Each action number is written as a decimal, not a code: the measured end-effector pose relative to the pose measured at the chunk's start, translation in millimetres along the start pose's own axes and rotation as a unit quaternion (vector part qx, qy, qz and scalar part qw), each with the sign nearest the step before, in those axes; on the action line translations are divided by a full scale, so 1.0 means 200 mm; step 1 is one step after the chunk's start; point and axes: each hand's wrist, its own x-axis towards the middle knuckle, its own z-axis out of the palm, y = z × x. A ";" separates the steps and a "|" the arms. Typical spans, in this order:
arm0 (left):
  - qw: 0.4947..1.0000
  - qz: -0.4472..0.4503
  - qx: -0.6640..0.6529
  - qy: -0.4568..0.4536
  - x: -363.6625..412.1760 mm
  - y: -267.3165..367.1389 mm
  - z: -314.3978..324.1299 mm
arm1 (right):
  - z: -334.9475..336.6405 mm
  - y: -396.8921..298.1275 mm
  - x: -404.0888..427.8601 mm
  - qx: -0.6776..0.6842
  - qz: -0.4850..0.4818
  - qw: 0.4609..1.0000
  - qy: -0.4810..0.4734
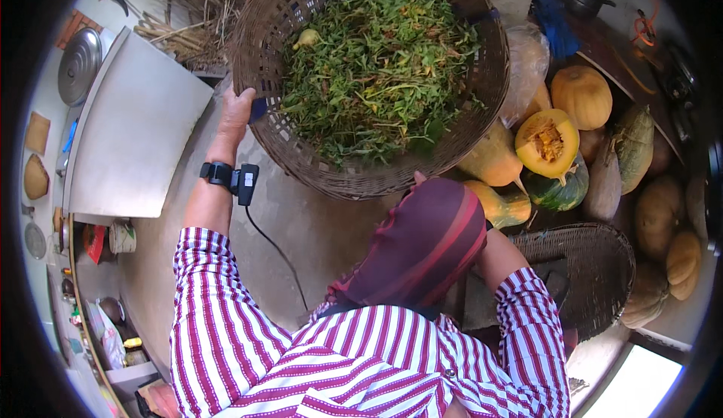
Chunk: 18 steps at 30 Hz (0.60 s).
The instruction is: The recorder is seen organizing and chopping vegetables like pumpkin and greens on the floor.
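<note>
A large round woven basket [344,183] holds a heap of cut green leaves and stems [378,73]. One small pale yellow-green fruit [309,38] lies on the leaves at their left. My left hand [238,107] is closed on the basket's left rim, by a dark blue wrapping. A black device with a cable is strapped round my left wrist. Of my right hand [419,177] only a fingertip shows, at the basket's near rim; a dark red striped cloth in front hides the rest, so its grip cannot be seen.
Several pumpkins [580,97] and squashes are piled at the right, with a halved pumpkin [547,143] among them. A shallow woven scoop basket [587,271] lies below the pile. On the left stands a pale, flat-topped surface [135,130]. Dry sticks and stalks [192,22] lie behind it.
</note>
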 end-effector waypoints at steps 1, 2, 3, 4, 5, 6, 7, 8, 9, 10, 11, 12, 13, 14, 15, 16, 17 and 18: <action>0.999 0.001 -0.016 0.027 -0.04 -0.05 0.00 | -0.01 0.02 -0.01 -0.009 -0.001 1.000 0.003; 0.995 0.000 0.075 0.067 -0.09 -0.11 -0.04 | 0.01 0.04 0.00 -0.015 -0.006 1.000 -0.003; 0.996 -0.019 0.041 0.080 -0.14 -0.19 -0.07 | 0.02 0.06 0.02 -0.022 -0.014 1.000 -0.007; 0.997 -0.020 0.019 0.066 -0.17 -0.19 0.00 | -0.02 0.08 0.01 -0.026 -0.014 0.999 0.012; 0.998 -0.025 0.003 0.058 -0.24 -0.14 0.04 | -0.05 0.09 0.00 -0.026 -0.016 0.999 0.021; 0.999 -0.006 -0.018 0.044 -0.28 -0.09 0.08 | -0.08 0.10 0.00 -0.023 -0.016 0.999 0.034; 0.999 0.005 -0.018 0.047 -0.38 -0.03 -0.02 | -0.03 0.08 0.01 -0.006 -0.021 1.000 0.014; 0.992 -0.092 -0.058 0.064 -0.45 -0.06 -0.07 | -0.02 0.07 0.00 -0.001 -0.025 1.000 0.013; 0.987 -0.105 -0.074 0.097 -0.50 -0.06 -0.04 | -0.07 0.06 -0.02 0.006 -0.028 0.999 0.032; 0.983 -0.152 -0.079 0.062 -0.60 -0.11 -0.09 | -0.07 0.05 -0.03 0.015 -0.031 0.999 0.032; 0.977 -0.196 -0.085 0.027 -0.72 -0.17 -0.15 | -0.06 0.05 -0.03 0.023 -0.035 0.999 0.029; 0.965 -0.245 -0.045 -0.079 -0.85 -0.24 -0.20 | -0.05 0.04 -0.03 0.030 -0.038 0.998 0.028; 0.939 -0.290 -0.004 -0.183 -1.01 -0.32 -0.23 | -0.05 0.04 -0.03 0.035 -0.042 0.998 0.025; 0.927 -0.256 0.088 -0.261 -1.19 -0.39 -0.22 | -0.06 0.05 -0.04 0.040 -0.046 0.998 0.026; 0.873 -0.301 0.123 -0.363 -1.39 -0.48 -0.26 | -0.06 0.05 -0.05 0.044 -0.051 0.997 0.024; 0.777 -0.368 0.111 -0.498 -1.57 -0.56 -0.29 | -0.05 0.05 -0.05 0.049 -0.057 0.997 0.021; 0.713 -0.363 0.115 -0.588 -1.70 -0.52 -0.29 | -0.08 0.05 -0.06 0.051 -0.060 0.996 0.028; 0.642 -0.358 0.123 -0.667 -1.83 -0.45 -0.30 | -0.08 0.06 -0.06 0.057 -0.065 0.996 0.027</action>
